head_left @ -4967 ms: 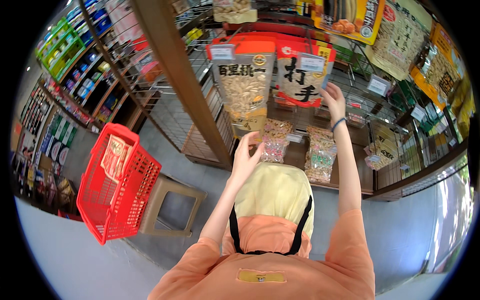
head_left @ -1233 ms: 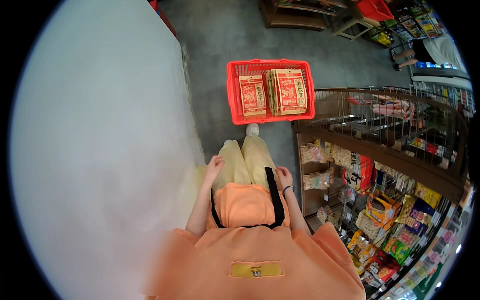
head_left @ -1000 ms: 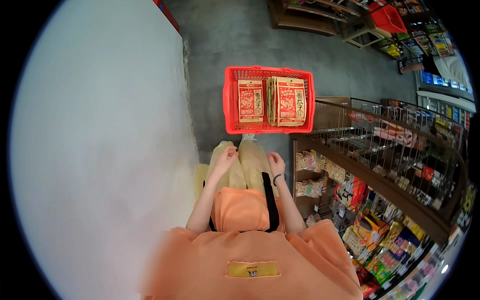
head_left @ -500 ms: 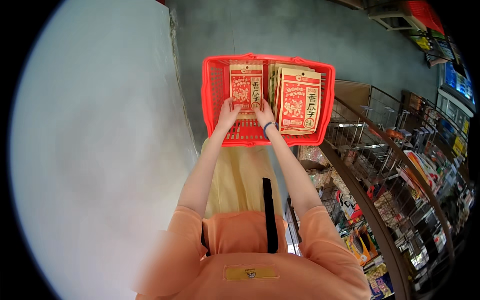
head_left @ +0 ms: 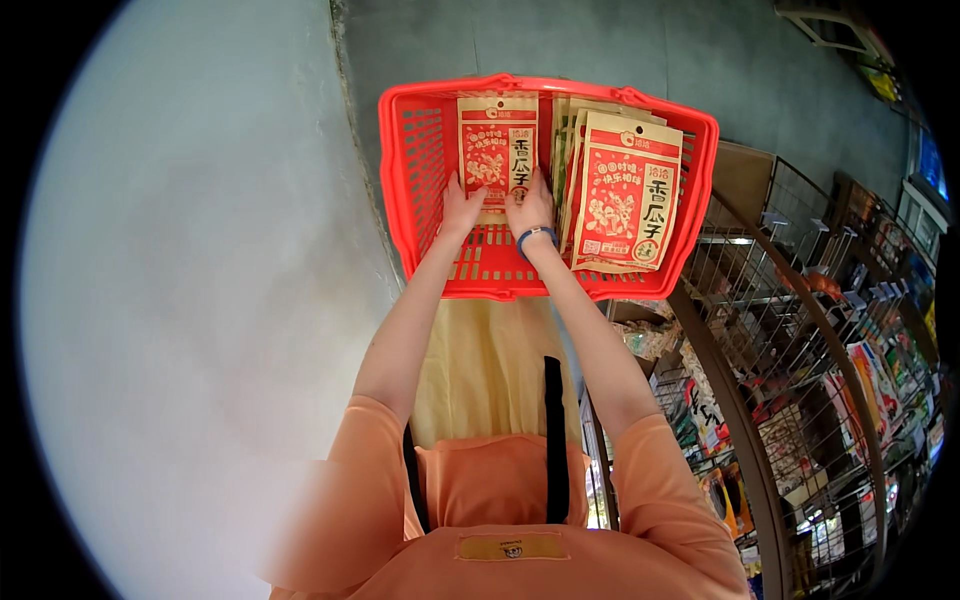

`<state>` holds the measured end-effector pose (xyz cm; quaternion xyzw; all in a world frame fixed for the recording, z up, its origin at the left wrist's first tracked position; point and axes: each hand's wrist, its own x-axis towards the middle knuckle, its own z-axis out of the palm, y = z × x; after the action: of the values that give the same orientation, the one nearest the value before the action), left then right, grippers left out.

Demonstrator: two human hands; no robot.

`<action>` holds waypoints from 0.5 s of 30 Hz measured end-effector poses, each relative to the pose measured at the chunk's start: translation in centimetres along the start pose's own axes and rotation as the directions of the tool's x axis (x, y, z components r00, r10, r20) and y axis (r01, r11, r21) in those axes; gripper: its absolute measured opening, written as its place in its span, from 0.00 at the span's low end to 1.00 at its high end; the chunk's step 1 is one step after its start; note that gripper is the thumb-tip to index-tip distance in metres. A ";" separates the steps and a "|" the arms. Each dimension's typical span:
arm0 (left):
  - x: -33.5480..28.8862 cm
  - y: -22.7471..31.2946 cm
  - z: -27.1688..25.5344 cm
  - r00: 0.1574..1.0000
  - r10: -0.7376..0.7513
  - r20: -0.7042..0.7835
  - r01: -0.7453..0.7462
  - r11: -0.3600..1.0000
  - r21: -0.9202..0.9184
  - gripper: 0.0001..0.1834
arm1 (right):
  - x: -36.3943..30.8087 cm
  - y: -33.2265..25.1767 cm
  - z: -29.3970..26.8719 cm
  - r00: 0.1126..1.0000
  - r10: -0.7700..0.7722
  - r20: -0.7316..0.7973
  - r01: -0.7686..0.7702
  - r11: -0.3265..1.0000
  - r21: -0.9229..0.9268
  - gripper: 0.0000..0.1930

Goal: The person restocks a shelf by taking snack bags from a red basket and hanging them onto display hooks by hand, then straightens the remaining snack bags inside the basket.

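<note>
A red plastic shopping basket (head_left: 394, 190) lies ahead of me. In its left half is a tan seed packet (head_left: 488, 135) with a red printed panel and a hang hole at the top. Around the packet's lower left edge closes my left hand (head_left: 461, 208). My right hand (head_left: 531, 208), with a dark blue band at the wrist, grips the lower right edge. Some fingertips are hidden behind the packet. Beside my right hand, a stack of similar seed packets (head_left: 628, 195) leans upright in the basket's right half.
Wire display racks (head_left: 800, 300) with bagged goods curve along the right side. A pale wall-like surface (head_left: 180, 250) fills the left. Grey-green floor (head_left: 620, 50) stretches beyond the basket. A light-coloured stool or frame (head_left: 835, 28) stands at the far right.
The basket and its packets appear larger, with the basket's right side reaching further right. Both hands keep their hold on the left packet, which sits slightly higher in view.
</note>
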<state>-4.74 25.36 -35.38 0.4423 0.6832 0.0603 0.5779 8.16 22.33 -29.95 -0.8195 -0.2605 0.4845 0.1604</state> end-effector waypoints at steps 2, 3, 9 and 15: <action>-0.3 0.7 0.4 1.000 -0.022 -0.007 0.022 0.996 0.084 0.43 | -0.4 0.1 -0.3 1.000 0.015 -0.017 -0.017 0.991 -0.130 0.39; 0.0 0.6 0.2 0.998 -0.057 0.039 0.057 0.998 0.009 0.44 | -0.3 0.1 -0.3 0.999 0.045 -0.015 -0.046 0.998 -0.047 0.40; 1.4 -0.6 -0.5 0.991 -0.094 0.097 0.092 0.996 0.016 0.46 | 0.8 0.5 0.4 0.983 0.180 0.024 -0.181 0.981 0.066 0.41; 0.4 1.0 -0.9 0.981 -0.129 0.142 0.137 0.989 -0.055 0.48 | 0.9 1.4 0.4 0.984 0.170 0.062 -0.176 0.976 0.128 0.43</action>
<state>-4.92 26.60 -34.77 0.3798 0.6673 0.0128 0.6405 8.58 21.71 -31.54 -0.8140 -0.1592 0.5336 0.1653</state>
